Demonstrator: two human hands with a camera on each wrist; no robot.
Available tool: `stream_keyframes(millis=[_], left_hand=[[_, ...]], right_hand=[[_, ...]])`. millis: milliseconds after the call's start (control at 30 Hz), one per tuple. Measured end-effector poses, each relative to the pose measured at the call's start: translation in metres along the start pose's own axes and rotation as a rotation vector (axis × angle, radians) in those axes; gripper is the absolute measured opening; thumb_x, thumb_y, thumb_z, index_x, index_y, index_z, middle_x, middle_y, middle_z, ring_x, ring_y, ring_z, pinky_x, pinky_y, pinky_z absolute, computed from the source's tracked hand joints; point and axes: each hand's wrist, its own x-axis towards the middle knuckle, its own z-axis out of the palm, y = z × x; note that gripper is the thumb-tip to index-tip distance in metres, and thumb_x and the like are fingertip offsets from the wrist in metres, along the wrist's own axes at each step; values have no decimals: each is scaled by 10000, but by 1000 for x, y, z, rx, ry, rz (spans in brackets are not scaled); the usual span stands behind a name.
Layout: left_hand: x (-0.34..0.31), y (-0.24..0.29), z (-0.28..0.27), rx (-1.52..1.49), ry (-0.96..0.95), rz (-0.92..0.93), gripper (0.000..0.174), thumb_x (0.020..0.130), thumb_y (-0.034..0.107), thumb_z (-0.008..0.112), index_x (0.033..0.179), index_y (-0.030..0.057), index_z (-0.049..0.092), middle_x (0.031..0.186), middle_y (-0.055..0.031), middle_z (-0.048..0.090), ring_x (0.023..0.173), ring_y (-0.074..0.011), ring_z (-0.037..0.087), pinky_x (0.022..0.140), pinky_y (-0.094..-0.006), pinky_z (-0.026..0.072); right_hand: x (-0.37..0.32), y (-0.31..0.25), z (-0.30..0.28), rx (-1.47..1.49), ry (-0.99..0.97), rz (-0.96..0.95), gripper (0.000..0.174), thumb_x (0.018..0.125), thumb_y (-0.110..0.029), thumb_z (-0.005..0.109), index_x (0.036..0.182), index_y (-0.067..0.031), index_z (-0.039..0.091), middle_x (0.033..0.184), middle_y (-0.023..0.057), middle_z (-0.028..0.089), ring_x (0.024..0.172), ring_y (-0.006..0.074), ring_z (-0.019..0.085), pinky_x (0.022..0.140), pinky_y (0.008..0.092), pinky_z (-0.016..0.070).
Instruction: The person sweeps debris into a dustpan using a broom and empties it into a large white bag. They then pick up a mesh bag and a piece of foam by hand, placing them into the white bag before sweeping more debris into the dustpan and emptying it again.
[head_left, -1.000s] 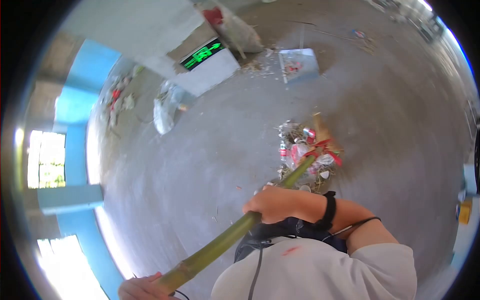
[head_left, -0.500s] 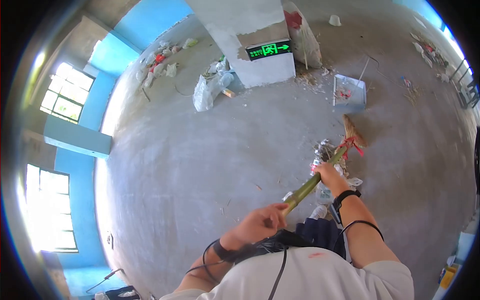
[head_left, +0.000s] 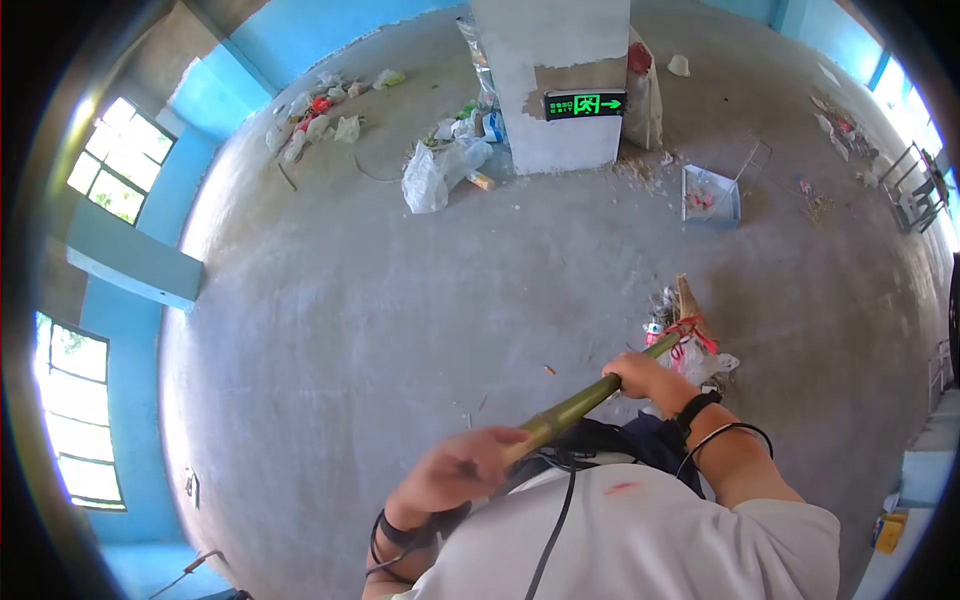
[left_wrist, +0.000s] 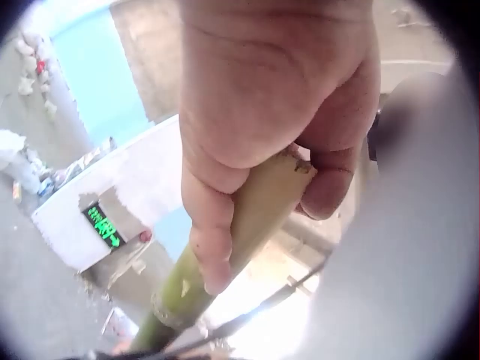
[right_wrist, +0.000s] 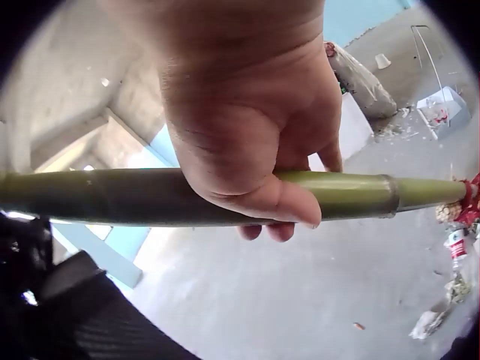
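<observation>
A broom with a thick green bamboo handle (head_left: 565,415) slants across the front of my body. Red strips (head_left: 700,335) tie its straw head (head_left: 688,300) on at the far end. My right hand (head_left: 645,377) grips the handle partway down; in the right wrist view the thumb wraps over the bamboo (right_wrist: 352,195). At the handle's upper end is my left hand (head_left: 460,470), and the left wrist view shows its digits on both sides of the cut bamboo end (left_wrist: 270,187). Beside the broom head lies a litter pile (head_left: 662,300) of plastic and straw, partly hidden by it.
A dustpan (head_left: 730,217) with scraps in it stands ahead on the right. Beyond rises a pillar (head_left: 560,150) with a green exit sign (head_left: 585,105). Plastic bags (head_left: 430,180) lie left of it, and more litter (head_left: 320,110) is along the left wall.
The head view has swung, bringing the pillar and dustpan rightward. My hands came closer together on the handle; over the last half second both shifted lower left in the view.
</observation>
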Motion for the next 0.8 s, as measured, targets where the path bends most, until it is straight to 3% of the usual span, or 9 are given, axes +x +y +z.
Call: stream_keyframes(millis=[133,200,333,400,467,567,667,733,800], left_hand=[[21,35,-73,-60,-71,148,299,542,-210,458,667,62,452,665,-48,524,1001,-383,466,831,-439,342],[37,30,-90,-113,-100,241,237,617,-192,469,670,37,443,788,-106,533,1032,-353,458,797,-387,364],[68,10,-40,-222,-93,357,237,652,-177,461,790,15,476,925,-146,527,1037,-339,457,805,-362,365],[85,18,-5,-144,33,290,307,651,-165,466,902,12,474,963,-135,512,1034,-321,459,823,-361,362],[113,26,3,12,138,242,432,661,-128,475,1068,12,438,1045,-134,482,992,-269,492,820,-342,383],[149,30,-22,35,389,224,366,671,-98,471,1022,7,459,1007,-121,496,916,-232,530,775,-314,414],[185,46,-63,314,748,158,238,692,-29,496,923,31,484,881,-79,518,785,-179,546,685,-281,459],[205,64,-91,479,948,117,216,685,-31,492,889,38,494,840,-65,520,768,-159,539,665,-254,450],[232,91,-115,612,1079,138,208,683,-23,489,879,44,495,834,-54,518,775,-142,519,665,-240,429]], right_hand=[[38,-31,-46,92,221,-40,153,586,-70,551,734,-103,575,711,125,564,732,322,536,624,397,423],[40,-32,-70,86,245,-32,153,561,-91,572,713,-98,571,682,126,557,701,326,537,602,401,422],[-24,3,-83,-4,444,52,153,515,-148,608,652,-95,564,638,120,546,653,325,537,572,406,419],[-59,41,-85,-49,609,92,156,498,-168,619,621,-95,559,617,114,539,633,321,536,558,405,419],[-83,87,-114,-48,598,243,137,513,-164,625,611,-93,562,606,119,542,622,324,541,540,389,427],[-110,170,-163,105,760,381,122,563,-144,628,615,-57,560,613,144,545,598,334,542,521,351,428],[-124,252,-196,158,959,552,152,618,-131,625,627,-6,539,586,167,530,556,313,541,508,336,417],[-135,303,-197,160,1103,653,185,638,-151,640,652,4,540,569,147,539,534,274,545,513,332,417],[-151,348,-197,-109,1319,727,159,664,-143,628,662,-11,540,551,81,530,506,221,526,513,315,417]])
